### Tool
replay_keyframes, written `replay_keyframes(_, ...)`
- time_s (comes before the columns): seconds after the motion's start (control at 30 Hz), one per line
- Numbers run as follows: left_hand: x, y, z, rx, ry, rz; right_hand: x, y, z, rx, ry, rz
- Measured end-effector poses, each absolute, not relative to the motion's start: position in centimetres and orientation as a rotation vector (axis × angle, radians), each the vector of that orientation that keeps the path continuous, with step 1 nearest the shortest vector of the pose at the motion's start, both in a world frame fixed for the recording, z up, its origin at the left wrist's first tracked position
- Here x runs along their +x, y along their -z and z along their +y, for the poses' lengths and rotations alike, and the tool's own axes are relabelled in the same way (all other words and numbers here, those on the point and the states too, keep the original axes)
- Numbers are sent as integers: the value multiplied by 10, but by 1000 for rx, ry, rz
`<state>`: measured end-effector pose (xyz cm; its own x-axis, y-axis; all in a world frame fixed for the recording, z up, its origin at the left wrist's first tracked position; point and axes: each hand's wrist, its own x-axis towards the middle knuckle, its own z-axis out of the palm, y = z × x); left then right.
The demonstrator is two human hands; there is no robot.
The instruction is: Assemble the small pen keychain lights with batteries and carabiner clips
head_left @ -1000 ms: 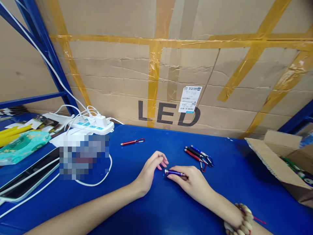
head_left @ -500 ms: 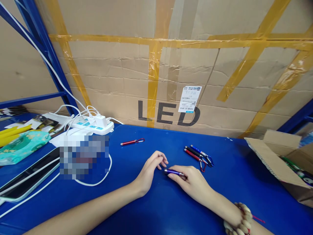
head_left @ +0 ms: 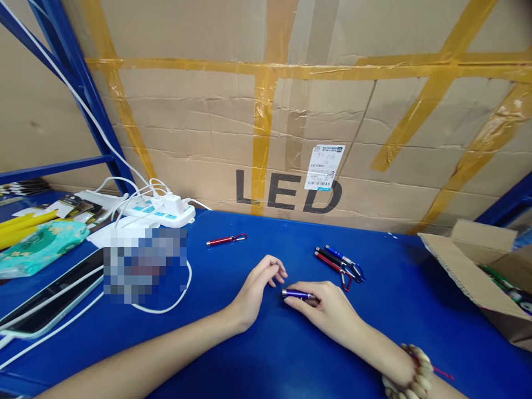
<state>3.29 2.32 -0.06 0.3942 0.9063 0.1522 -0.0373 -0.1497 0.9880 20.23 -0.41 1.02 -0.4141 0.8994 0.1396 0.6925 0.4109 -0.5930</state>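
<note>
My right hand (head_left: 332, 307) is closed around a small purple-blue keychain flashlight (head_left: 298, 294), gripping it between thumb and fingers. The silver head of the flashlight points left, and its rear end is hidden in my palm. Just left of it, my left hand (head_left: 260, 288) rests on the blue table with loosely curved fingers and nothing in them. Beyond my right hand lie a red flashlight (head_left: 329, 260), a black flashlight (head_left: 332, 257) and a blue flashlight (head_left: 337, 254), side by side with carabiner clips. Another red flashlight (head_left: 220, 241) lies alone farther left.
An open cardboard box (head_left: 461, 277) with flashlights inside stands at the right. On the left are a white power strip (head_left: 177, 217) with cables, a phone (head_left: 50, 293) and a teal patterned packet (head_left: 45, 249). A large taped carton (head_left: 199, 127) closes off the back.
</note>
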Motion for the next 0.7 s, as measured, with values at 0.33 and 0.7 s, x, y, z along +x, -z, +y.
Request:
replay_keyframes(0.33,33,4,24,1471,-1023,805,203,-10,-3,-1376,-612,-2210)
replay_keyframes(0.7,33,1,23,1475,-1011,810,205,-9,-3,-1349,-586,-2304)
